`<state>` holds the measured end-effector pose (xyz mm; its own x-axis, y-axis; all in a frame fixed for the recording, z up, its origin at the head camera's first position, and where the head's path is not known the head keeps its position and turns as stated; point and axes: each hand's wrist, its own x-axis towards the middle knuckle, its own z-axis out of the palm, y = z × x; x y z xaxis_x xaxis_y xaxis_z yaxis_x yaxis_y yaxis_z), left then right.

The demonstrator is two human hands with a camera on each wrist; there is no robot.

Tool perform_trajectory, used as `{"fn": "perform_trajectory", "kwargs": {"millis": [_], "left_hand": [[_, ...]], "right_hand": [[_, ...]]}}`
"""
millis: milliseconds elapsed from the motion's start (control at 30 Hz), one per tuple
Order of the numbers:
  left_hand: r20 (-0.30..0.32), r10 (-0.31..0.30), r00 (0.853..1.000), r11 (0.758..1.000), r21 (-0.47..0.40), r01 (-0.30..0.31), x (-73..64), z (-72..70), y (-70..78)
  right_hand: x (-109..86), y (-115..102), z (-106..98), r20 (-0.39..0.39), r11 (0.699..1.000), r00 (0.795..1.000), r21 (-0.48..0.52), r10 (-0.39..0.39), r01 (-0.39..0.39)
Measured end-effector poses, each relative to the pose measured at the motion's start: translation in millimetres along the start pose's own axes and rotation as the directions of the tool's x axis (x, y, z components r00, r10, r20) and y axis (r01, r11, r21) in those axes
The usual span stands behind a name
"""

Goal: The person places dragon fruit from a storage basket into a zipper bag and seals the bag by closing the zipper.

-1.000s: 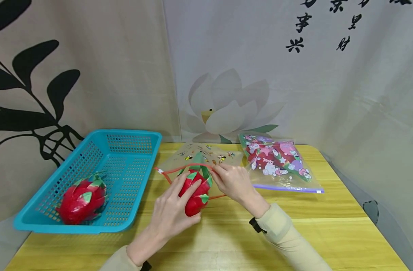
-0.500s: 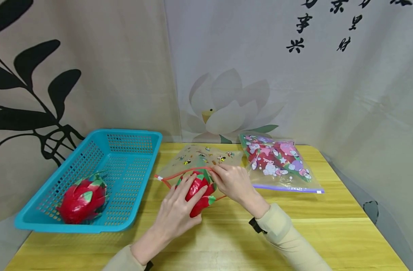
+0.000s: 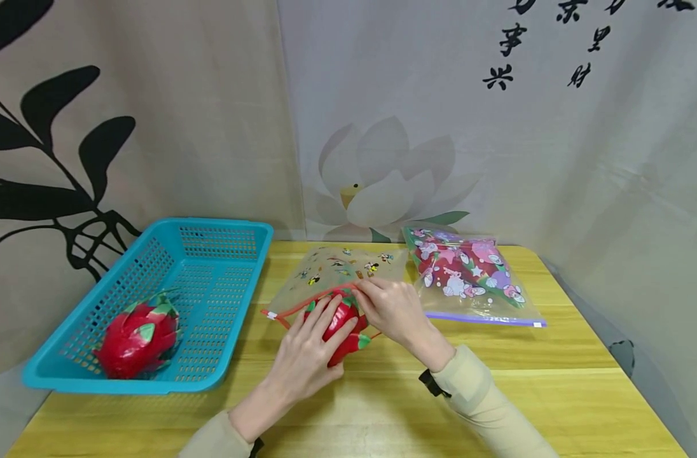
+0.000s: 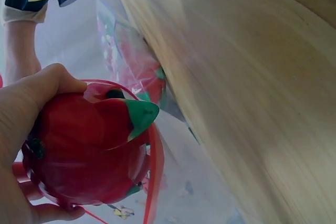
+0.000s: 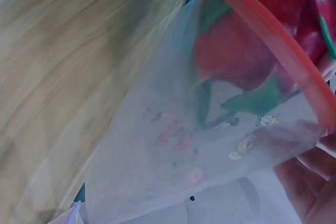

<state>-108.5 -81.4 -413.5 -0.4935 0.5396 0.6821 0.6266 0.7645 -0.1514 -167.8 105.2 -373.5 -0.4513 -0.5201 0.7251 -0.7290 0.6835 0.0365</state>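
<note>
My left hand grips a red dragon fruit with green-tipped scales, thumb and fingers spread round it. The fruit sits partly inside the mouth of a clear zip bag printed with small cartoon figures. Through the film in the right wrist view, its leafy end shows inside the bag. With its fingertips my right hand pinches the bag's orange-red zip edge at the right side of the mouth. The underside of the fruit is hidden in the head view.
At the left stands a blue perforated basket with another dragon fruit in it. A purple-edged zip bag, with red and green contents, lies at the back right of the wooden table. A printed curtain hangs behind.
My left hand has pushed the dragon fruit forward and to the right, deeper into the bag's mouth. The bag's left corner has dropped slightly. My right hand has stayed at the zip edge.
</note>
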Motion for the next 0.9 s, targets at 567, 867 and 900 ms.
{"fn": "perform_trajectory", "kwargs": {"millis": [567,867,900], "left_hand": [[-0.008,0.017,1.000,0.999,0.033,-0.016,2.8,5.3,1.0],[-0.044,-0.119,0.992,0.993,0.005,0.119,1.6,5.0,-1.6],[-0.046,-0.135,0.990,0.991,-0.009,0.135,1.8,4.8,-1.9]], "right_hand": [[6.0,-1.1,-1.3,0.010,0.999,1.000,0.034,0.020,-0.021],[1.6,0.6,0.3,-0.011,1.000,1.000,0.031,-0.002,0.003],[1.1,0.9,0.5,-0.013,0.999,1.000,0.031,-0.006,0.007]]}}
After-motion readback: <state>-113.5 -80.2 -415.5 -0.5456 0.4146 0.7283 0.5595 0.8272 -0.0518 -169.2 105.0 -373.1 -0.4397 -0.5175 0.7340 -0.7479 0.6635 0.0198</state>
